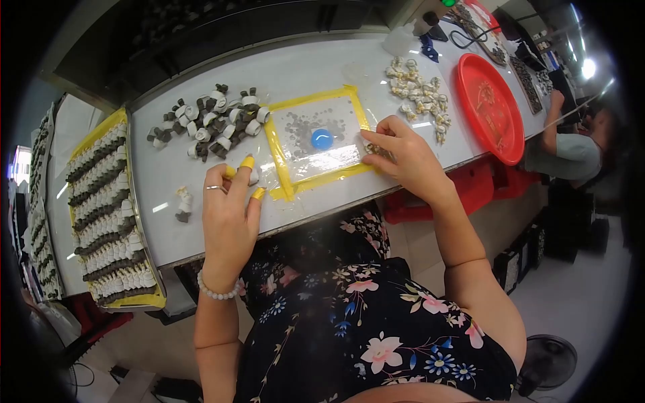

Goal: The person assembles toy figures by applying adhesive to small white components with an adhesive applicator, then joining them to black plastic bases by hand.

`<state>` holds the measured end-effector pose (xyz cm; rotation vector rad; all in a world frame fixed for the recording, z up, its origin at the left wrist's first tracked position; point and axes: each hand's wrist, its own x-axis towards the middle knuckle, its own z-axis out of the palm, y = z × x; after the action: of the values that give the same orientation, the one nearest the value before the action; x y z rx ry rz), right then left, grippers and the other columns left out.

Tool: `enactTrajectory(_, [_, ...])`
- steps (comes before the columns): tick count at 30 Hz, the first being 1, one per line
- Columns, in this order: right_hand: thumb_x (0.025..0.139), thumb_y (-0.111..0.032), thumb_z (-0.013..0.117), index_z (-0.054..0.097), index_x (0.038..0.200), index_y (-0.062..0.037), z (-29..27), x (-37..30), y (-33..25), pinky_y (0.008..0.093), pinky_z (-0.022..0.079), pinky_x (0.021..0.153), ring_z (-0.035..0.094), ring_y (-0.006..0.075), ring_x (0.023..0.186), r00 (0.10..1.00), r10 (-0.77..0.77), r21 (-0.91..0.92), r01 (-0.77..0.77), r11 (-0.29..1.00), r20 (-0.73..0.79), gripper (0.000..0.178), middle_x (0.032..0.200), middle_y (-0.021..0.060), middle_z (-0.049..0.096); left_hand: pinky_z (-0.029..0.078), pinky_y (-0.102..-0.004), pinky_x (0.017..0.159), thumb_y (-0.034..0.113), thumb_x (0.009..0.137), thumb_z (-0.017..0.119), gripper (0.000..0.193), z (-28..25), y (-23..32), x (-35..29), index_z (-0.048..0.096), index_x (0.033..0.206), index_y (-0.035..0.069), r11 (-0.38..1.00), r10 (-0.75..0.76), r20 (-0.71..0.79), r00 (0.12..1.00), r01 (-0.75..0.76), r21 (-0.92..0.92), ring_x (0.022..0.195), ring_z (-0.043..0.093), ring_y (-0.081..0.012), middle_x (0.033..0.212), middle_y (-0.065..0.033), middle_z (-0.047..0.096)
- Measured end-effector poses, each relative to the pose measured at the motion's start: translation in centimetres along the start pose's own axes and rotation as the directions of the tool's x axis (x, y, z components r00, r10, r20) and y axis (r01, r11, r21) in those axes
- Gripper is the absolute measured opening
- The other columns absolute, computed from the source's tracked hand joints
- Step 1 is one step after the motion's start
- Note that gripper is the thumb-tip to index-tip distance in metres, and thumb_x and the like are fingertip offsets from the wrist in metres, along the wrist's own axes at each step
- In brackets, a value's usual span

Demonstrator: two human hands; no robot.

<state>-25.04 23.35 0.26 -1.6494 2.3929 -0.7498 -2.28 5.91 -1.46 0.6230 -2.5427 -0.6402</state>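
My left hand (228, 211) wears yellow finger covers and has its fingers curled round a small white piece (253, 176), mostly hidden beneath them. Across the mat, my right hand (406, 161) pinches a small white-and-gold piece (371, 149) between thumb and fingers at the mat's right edge. Between the hands lies a clear mat edged with yellow tape (285, 171); grey smudges and a round blue disc (322, 139) are on it. One loose white-and-dark figurine (183, 203) lies left of my left hand.
Small white-and-dark pieces (201, 124) are heaped at the back left, and white-and-gold pieces (420, 87) at the back right. A tray (138, 221) of lined-up figurines stands left. Right are a red basin (494, 111), a red stool (470, 188) and another person (571, 154).
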Motion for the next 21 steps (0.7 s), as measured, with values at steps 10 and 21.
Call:
enactTrajectory(10, [0.078, -0.006, 0.066, 0.065, 0.1, -0.0007, 0.6, -0.1, 1.3, 0.0292, 0.048, 0.064, 0.059, 0.0214, 0.072, 0.99, -0.07, -0.008, 0.07, 0.998, -0.122, 0.023, 0.086, 0.0099, 0.061, 0.046, -0.0355, 0.078, -0.001, 0.074, 0.065, 0.034, 0.6, -1.1, 0.6, 0.056, 0.107, -0.004, 0.998, 0.039, -0.026, 0.999, -0.037, 0.055, 0.089, 0.055, -0.0297, 0.103, -0.0173, 0.053])
enactTrajectory(21, [0.077, -0.007, 0.067, 0.068, 0.098, -0.0043, 0.7, 2.5, -1.1, 0.0296, 0.048, 0.063, 0.059, 0.0216, 0.072, 0.991, -0.125, 0.165, 0.131, 0.978, -0.044, 0.022, 0.084, 0.009, 0.059, 0.053, -0.0268, 0.073, -0.002, 0.084, 0.063, 0.031, 3.5, 1.4, -0.4, 0.055, 0.114, -0.006, 0.141, -0.288, 0.197, 0.937, 0.245, -0.959, 0.083, 0.062, -0.0151, 0.098, -0.0119, 0.062])
